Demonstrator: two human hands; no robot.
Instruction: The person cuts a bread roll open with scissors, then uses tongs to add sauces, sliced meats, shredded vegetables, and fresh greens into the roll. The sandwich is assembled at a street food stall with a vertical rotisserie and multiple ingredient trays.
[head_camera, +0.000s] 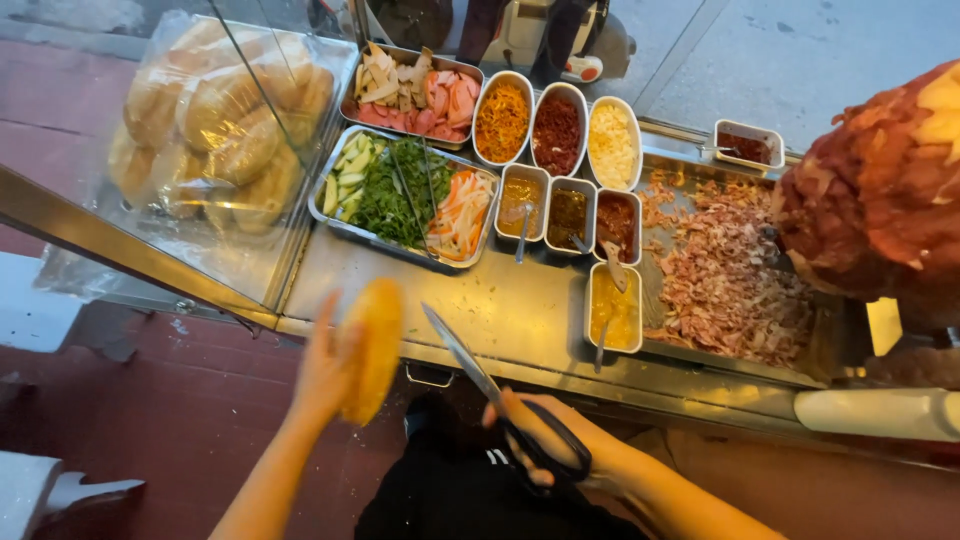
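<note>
Meat cone (880, 190): large reddish-brown stack at the right edge, standing over the carving tray.
Bagged rolls (215, 120): pale rolls in a clear bag behind the glass pane, upper left; well apart from both hands.
Surface (530, 320): steel counter carrying every tray and tub; the strip in front of the hands bears nothing.
Shaved meat (725, 270): pinkish shavings heaped in the carving tray, right of the sauce tubs.
Vegetable tray (405, 190): cucumber sticks, green herbs and pickled strips side by side; a second tray of sliced cold cuts (415, 95) lies behind it.
Sauce tubs (565, 170): white rectangular tubs of orange, red, pale and brown fillings, several holding spoons.
Bread roll (375, 345): golden, held near upright above the front edge of the surface; no cut or filling shows on the visible side, so it appears unopened and unfilled.
Left hand (325, 375): grip closed on the bread roll, fingers behind it, the roll's crust facing the camera.
Scissors (470, 365): long blades together, tips pointing up-left toward the bread roll, just beside it but apart.
Right hand (545, 440): grip clenched through the black scissor loops.
</note>
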